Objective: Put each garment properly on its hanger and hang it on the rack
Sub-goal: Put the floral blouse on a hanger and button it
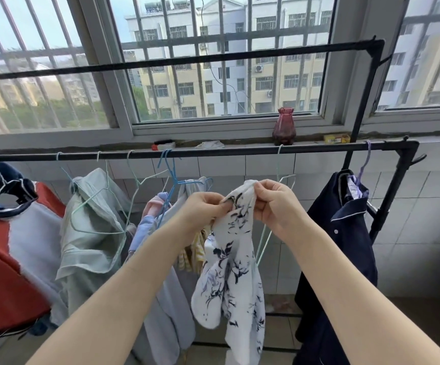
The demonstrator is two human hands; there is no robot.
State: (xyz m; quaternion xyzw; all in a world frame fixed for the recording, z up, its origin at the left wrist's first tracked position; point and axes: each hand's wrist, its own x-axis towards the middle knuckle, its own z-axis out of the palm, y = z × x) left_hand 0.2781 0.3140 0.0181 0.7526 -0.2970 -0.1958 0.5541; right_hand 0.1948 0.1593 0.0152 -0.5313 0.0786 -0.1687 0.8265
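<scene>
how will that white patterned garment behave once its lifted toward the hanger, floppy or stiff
Probably floppy: the white patterned garment droops in loose folds below the left hand and right hand. It looks thin, so likely light. It may slide off the pale hanger.

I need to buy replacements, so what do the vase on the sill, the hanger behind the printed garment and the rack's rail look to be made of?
Vase: likely glass, dark red, glossy and partly see-through.
Hanger: thin wire, apparently with a pale green coating; it bends in narrow loops.
Rail: probably metal tube, painted matt black, straight with squared corner joints.
</scene>
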